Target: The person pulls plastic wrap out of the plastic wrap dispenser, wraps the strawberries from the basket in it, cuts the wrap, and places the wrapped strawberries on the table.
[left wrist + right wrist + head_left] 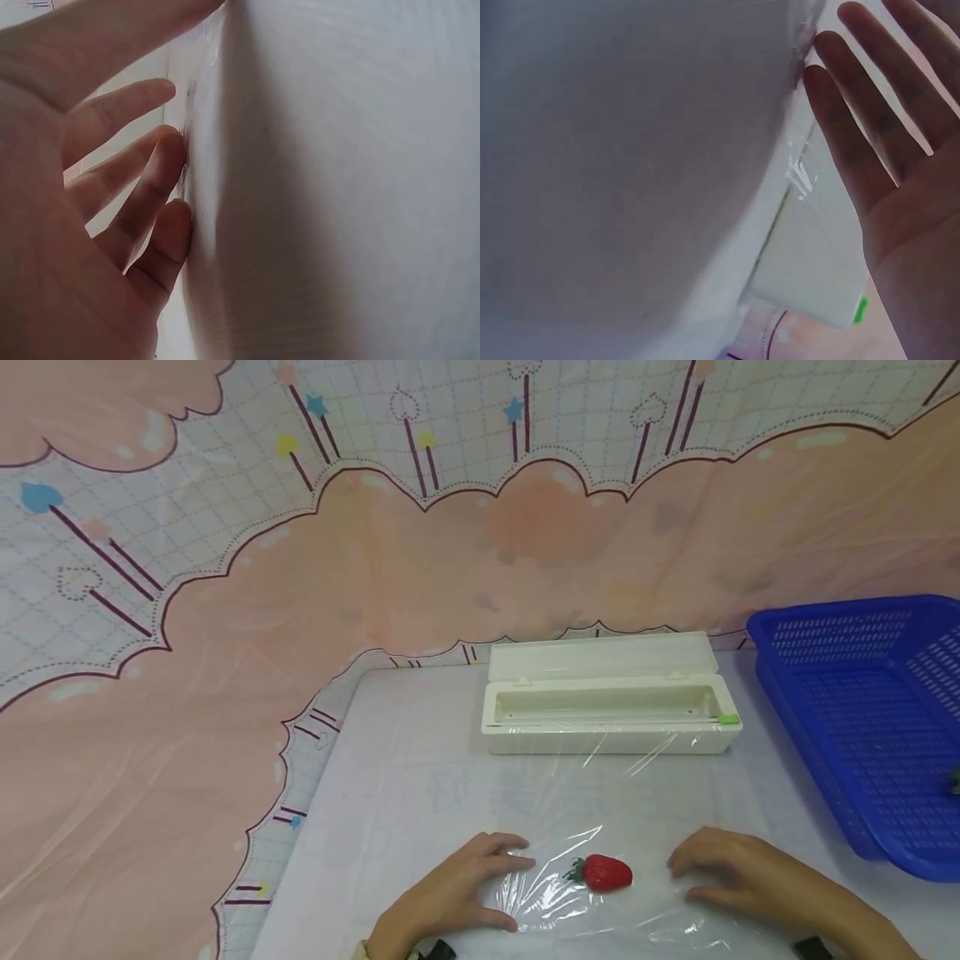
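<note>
A red strawberry (607, 873) with a green leafy top lies on its side on clear cling film (551, 906) spread over the white tabletop. The film runs back to a white wrap dispenser box (607, 742) whose lid is up. To the left of the strawberry, my left hand (461, 889) rests with thumb and fingers apart, fingertips on the film's left part. On the right side my right hand (738, 868) is over the film with loosely bent fingers, apart from the strawberry. In the right wrist view its fingers (877, 112) are extended near the film.
A blue plastic basket (813, 743) stands at the right, with a bit of something green at its right edge. On the dispenser's front right corner sits a green slider (728, 720). A patterned peach cloth (225, 760) lies beyond the white table surface.
</note>
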Tool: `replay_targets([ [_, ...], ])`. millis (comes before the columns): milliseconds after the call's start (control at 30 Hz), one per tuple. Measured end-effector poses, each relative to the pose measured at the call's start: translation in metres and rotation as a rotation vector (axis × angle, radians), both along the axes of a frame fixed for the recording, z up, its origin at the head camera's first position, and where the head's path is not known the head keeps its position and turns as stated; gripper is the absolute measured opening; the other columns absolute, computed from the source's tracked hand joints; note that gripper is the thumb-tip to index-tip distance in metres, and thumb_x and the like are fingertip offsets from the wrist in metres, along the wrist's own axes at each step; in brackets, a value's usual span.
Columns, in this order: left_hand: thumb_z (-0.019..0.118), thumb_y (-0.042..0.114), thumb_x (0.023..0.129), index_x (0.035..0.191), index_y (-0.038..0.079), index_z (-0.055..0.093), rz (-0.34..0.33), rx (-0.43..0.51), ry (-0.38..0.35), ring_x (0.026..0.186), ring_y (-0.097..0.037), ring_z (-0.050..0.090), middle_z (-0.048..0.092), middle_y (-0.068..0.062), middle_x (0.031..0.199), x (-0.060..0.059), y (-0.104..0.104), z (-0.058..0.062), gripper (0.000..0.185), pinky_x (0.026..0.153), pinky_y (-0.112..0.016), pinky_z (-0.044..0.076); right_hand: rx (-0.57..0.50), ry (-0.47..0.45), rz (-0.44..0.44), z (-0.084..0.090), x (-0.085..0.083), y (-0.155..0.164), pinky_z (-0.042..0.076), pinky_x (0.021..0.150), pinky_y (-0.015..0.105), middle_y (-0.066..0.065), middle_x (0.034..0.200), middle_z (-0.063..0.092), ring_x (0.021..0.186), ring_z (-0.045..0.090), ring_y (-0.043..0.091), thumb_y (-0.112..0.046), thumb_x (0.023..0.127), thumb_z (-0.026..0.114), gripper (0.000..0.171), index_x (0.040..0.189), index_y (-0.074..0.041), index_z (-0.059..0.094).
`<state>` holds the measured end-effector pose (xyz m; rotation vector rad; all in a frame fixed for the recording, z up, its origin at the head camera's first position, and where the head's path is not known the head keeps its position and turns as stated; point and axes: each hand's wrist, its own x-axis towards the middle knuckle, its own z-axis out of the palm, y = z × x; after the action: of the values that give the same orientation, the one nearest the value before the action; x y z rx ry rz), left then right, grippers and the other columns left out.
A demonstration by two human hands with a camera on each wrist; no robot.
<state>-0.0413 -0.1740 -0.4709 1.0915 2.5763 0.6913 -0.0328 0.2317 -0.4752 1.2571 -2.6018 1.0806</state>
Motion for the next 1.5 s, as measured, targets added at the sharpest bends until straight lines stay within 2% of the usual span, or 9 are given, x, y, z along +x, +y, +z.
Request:
replay_targets([
  [133,0.082,0.045,0.078,0.102,0.031,0.068,0.014,0.016,-0.034,0.13,-0.012,0.046,0.049,0.01,0.144,0.0,0.0,0.0,0.031,0.109,-0.034,0.043,-0.018,0.004,0.026,-0.006,0.002,0.005,0.036,0.093,0.001,-0.012,0.106,0.067,0.099,0.061,0.003,-0.016,0.079,0.083,0.033,0.106,-0.03,0.07],
  [200,0.082,0.044,0.077,0.094,0.032,0.067,0.019,0.02,-0.041,0.129,-0.012,0.047,0.049,0.01,0.144,0.0,-0.001,-0.001,0.025,0.108,-0.033,0.043,-0.019,0.022,0.041,-0.008,0.003,0.007,0.034,0.096,0.001,-0.011,0.109,0.067,0.102,0.06,0.004,-0.018,0.078,0.084,0.034,0.106,-0.031,0.07],
  [500,0.08,0.046,0.079,0.095,0.032,0.069,0.003,0.034,-0.036,0.128,-0.011,0.047,0.048,0.01,0.145,-0.001,-0.003,-0.003,0.024,0.107,-0.032,0.044,-0.01,0.06,0.091,-0.015,0.006,0.016,0.024,0.105,0.001,-0.008,0.122,0.065,0.119,0.053,0.002,-0.03,0.077,0.085,0.035,0.109,-0.034,0.069],
  [633,0.078,0.048,0.081,0.096,0.031,0.07,0.005,0.053,-0.066,0.127,-0.011,0.047,0.048,0.011,0.145,-0.001,-0.004,-0.002,0.023,0.106,-0.032,0.045,0.02,-0.018,0.098,-0.014,0.009,0.021,0.023,0.105,0.001,-0.006,0.129,0.061,0.126,0.047,-0.002,-0.037,0.077,0.084,0.039,0.112,-0.035,0.068],
  [867,0.076,0.052,0.082,0.096,0.031,0.071,0.004,0.095,-0.086,0.124,-0.007,0.047,0.048,0.012,0.145,-0.002,-0.006,-0.004,0.026,0.104,-0.029,0.044,0.135,-0.382,0.115,-0.012,0.008,0.029,0.036,0.098,0.007,-0.007,0.14,0.051,0.13,0.038,-0.006,-0.046,0.079,0.079,0.039,0.116,-0.038,0.068],
  [933,0.079,0.053,0.078,0.097,0.032,0.071,-0.001,0.103,-0.096,0.122,-0.006,0.047,0.047,0.012,0.145,-0.002,-0.007,-0.004,0.029,0.104,-0.027,0.043,0.153,-0.424,0.117,-0.012,0.007,0.029,0.036,0.098,0.008,-0.006,0.142,0.05,0.13,0.037,-0.006,-0.046,0.078,0.079,0.039,0.115,-0.039,0.068],
  [1100,0.089,0.048,0.066,0.1,0.032,0.07,-0.031,0.11,-0.1,0.117,-0.003,0.045,0.044,0.01,0.148,-0.002,-0.009,-0.005,0.042,0.104,-0.023,0.041,0.162,-0.439,0.115,-0.013,0.008,0.03,0.035,0.097,0.008,-0.007,0.143,0.048,0.131,0.034,-0.009,-0.044,0.077,0.081,0.041,0.115,-0.04,0.068],
  [1233,0.092,0.044,0.062,0.1,0.032,0.069,-0.05,0.102,-0.086,0.117,-0.003,0.044,0.043,0.009,0.149,-0.001,-0.011,-0.005,0.046,0.104,-0.024,0.041,0.156,-0.47,0.117,-0.013,0.008,0.03,0.036,0.097,0.008,-0.006,0.145,0.047,0.132,0.034,-0.009,-0.041,0.079,0.081,0.039,0.116,-0.039,0.068],
  [1500,0.09,0.038,0.069,0.082,0.031,0.067,-0.036,0.101,-0.136,0.12,-0.004,0.045,0.043,0.012,0.147,-0.001,-0.012,-0.004,0.027,0.106,-0.026,0.04,0.131,-0.459,0.113,-0.014,0.011,0.029,0.035,0.098,0.007,-0.004,0.144,0.049,0.132,0.036,-0.007,-0.037,0.081,0.08,0.023,0.099,-0.039,0.065],
])
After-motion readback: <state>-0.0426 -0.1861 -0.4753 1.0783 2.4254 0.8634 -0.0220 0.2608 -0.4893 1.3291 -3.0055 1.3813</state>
